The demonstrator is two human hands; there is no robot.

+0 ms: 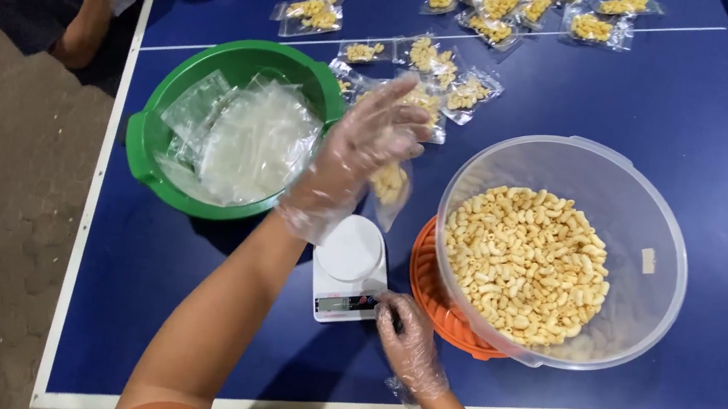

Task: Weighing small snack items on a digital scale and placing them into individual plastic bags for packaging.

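Pouch [389,182] of yellow puffed snacks hangs from the gloved left hand [364,142], its grip pinching the top, above the white scale [348,265], right of the green bowl [246,62] of empty bags. It looks light, soft and slippery, best held by the rim. Near the clear tub [660,220], the right hand [409,341] touches the scale's front; its grip is hard to read.

scale [348,267] between basin of bags [144,135] – left | snack bowl [582,160] – right | filled packets [446,73] behind
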